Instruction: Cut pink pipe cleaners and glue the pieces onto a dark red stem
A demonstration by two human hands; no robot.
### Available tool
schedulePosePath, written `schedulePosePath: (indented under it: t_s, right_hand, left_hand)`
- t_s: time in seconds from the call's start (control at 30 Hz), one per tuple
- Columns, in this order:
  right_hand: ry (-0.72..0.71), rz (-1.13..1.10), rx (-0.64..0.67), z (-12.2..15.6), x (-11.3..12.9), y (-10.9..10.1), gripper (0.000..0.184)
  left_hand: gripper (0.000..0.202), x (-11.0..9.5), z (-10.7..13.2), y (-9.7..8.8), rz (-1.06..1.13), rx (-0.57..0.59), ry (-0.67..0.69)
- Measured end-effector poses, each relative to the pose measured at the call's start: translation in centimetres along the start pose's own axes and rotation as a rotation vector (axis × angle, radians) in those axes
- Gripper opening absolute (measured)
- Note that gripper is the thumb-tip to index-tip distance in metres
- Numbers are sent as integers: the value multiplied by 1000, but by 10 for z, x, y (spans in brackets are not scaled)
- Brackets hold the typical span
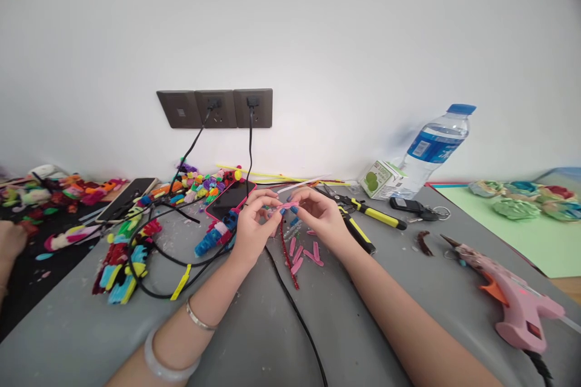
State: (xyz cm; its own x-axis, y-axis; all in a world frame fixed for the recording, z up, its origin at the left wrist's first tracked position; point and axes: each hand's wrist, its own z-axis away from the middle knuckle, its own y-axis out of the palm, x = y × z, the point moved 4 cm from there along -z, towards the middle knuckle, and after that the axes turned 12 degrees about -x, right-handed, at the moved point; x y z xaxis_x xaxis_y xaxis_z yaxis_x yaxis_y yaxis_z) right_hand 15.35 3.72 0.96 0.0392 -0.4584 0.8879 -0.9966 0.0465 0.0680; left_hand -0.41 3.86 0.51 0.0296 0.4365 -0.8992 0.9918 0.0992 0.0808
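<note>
My left hand (255, 225) and my right hand (323, 217) meet above the grey table, fingertips pinched together. Between them is a small pink pipe cleaner piece (288, 205), partly covered by my fingers. A red glittery pipe cleaner (287, 253) runs down from just below my fingertips; whether I also hold its upper end is hidden. Several short pink pipe cleaner pieces (297, 265) lie on the table under my right hand. Black-and-yellow pliers (358, 234) rest beside my right wrist. Left of my left hand lies a blue fuzzy pipe cleaner figure (210, 242).
A pink glue gun (517, 296) lies at right, near a car key (415, 208). A tilted water bottle (436, 148) and a small box (381, 179) stand by the wall. Black cables (290, 302) cross the table (209, 357). Another person's hand (11, 245) shows far left.
</note>
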Motion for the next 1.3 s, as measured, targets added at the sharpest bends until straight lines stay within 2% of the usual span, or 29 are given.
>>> schedulePosePath:
  t_s: [0.47, 1.0, 1.3]
  right_hand:
    - [37, 5, -19, 1, -1, 0, 25]
    - [5, 54, -14, 0, 0, 0, 30]
    - [20, 30, -7, 1, -2, -1, 26]
  left_hand:
    - [4, 1, 1, 1, 5, 13, -10]
    - [6, 2, 0, 1, -6, -3, 7]
    - [2, 1, 1, 1, 0, 8, 8]
